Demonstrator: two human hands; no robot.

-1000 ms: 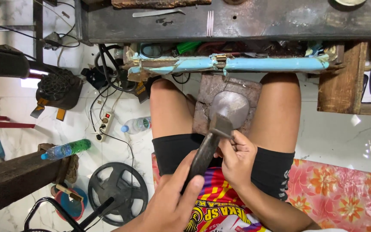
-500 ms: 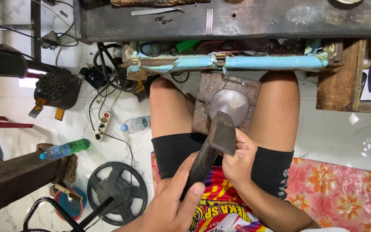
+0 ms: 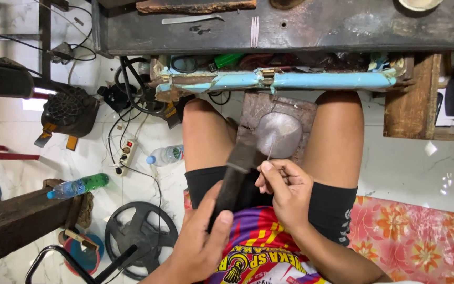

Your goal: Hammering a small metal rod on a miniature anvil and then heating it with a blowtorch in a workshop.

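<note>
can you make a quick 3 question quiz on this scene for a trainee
1. True or false: the left hand holds the dark hammer by its handle.
2. What does the right hand pinch? A) a thin metal piece B) a bottle C) a cable
3. Fill in: the thin piece rests on the round shiny ____ between the knees.

Key: 1 true; 2 A; 3 anvil face, as far as can be told.
</note>
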